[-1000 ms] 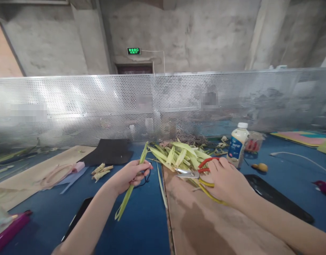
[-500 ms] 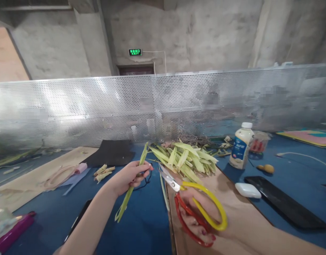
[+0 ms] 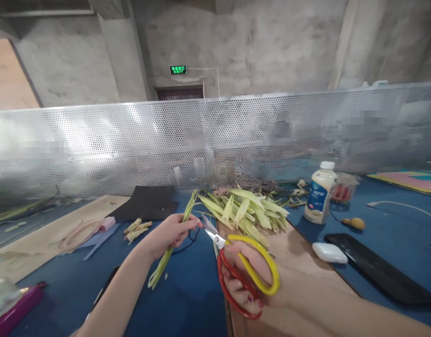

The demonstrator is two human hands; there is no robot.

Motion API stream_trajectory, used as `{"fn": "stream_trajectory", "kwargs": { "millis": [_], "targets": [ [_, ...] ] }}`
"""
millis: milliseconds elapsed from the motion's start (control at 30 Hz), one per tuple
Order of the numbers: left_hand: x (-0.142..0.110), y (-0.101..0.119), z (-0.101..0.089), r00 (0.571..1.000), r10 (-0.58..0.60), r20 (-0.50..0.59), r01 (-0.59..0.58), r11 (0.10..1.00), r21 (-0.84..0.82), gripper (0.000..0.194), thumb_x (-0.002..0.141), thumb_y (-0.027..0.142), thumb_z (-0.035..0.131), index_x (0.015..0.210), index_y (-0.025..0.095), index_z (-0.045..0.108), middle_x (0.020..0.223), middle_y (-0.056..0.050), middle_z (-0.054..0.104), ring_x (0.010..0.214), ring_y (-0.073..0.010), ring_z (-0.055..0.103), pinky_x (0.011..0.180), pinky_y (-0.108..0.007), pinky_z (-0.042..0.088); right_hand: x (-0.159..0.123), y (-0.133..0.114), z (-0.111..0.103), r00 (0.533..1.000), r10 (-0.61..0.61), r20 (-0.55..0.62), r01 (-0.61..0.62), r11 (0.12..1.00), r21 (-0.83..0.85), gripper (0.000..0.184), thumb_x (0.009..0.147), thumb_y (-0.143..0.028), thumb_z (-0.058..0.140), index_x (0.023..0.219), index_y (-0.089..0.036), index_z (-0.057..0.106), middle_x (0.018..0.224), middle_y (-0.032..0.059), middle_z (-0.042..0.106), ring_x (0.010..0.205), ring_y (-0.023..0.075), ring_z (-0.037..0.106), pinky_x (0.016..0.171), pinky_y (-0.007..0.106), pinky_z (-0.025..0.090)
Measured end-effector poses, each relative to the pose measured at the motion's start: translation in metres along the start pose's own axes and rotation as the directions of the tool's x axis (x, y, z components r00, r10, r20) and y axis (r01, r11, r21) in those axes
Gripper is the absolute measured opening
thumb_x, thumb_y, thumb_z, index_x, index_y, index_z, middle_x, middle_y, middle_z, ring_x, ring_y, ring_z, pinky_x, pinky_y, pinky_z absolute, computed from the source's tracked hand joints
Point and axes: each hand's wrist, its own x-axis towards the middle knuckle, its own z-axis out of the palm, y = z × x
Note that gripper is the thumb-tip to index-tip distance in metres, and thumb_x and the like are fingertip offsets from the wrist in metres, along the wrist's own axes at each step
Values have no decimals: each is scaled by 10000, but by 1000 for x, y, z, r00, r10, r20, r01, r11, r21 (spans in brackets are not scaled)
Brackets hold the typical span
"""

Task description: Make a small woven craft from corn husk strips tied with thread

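Observation:
A folded strip of pale green corn husk [image 3: 159, 271] is pinched in my left hand [image 3: 171, 234], one end rising above the fingers and the looped end hanging below. Dark thin cord [image 3: 191, 243] curves down from the fingertips of that hand. My right hand [image 3: 248, 264] grips scissors [image 3: 218, 240] with one yellow and one red handle. Their blades point up and left, with the tips close to my left fingertips; whether they touch the cord cannot be made out. Behind the scissors, a heap of corn husks [image 3: 248, 210] lies on a brown board [image 3: 288, 252].
To the right are a white-capped bottle [image 3: 319, 194], a small gourd [image 3: 355, 223], a white case [image 3: 329, 252] and a black phone [image 3: 380, 269]. Black sheet [image 3: 145, 201], husk pieces [image 3: 136, 229] and a purple object [image 3: 17, 306] lie left. A perforated metal screen [image 3: 131, 140] stands behind.
My right hand has moved left with the scissors, bringing the blade tips up to my left fingertips. My left hand has hardly moved and still holds the husk.

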Motion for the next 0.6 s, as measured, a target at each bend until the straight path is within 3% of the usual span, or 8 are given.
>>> {"fn": "stream_trajectory", "kwargs": {
  "millis": [100,200,367,500,600],
  "targets": [
    [1,0,-2,998,29,-62,-26,999,48,284,742,425,538,813,160,614,465,88,217,397,-52,161,378,-198,110,5,-3,-1,996,71,48,-79,981,178,339,755,-478,175,576,-214,289,479,-47,230,362,95,187,346,193,145],
    [2,0,-1,993,65,-101,-58,995,76,272,740,414,545,817,164,623,469,85,217,403,-54,162,387,-199,115,16,-1,-3,994,106,26,-108,986,125,387,840,-404,68,547,-207,226,429,-48,190,336,100,135,339,202,112],
    [3,-2,3,993,89,-78,-84,994,66,280,746,417,538,815,160,623,483,83,206,403,-54,139,387,-209,97,27,0,-11,977,204,64,-204,979,-7,459,867,-382,5,503,-206,222,357,-50,204,305,97,156,347,201,160],
    [5,-6,4,991,110,-75,-107,993,45,273,761,416,521,812,161,607,512,78,202,414,-54,148,387,-212,102,15,-6,-13,974,194,118,-186,980,-74,412,844,-332,81,519,-205,301,394,-23,340,330,113,295,363,223,251],
    [7,-8,4,990,114,-78,-111,993,45,259,753,410,534,798,164,599,519,77,203,414,-53,167,386,-210,107,8,-5,-11,992,98,76,-90,991,-103,371,816,-381,120,542,-208,301,426,-33,346,328,102,299,348,219,260]
  ]
}}
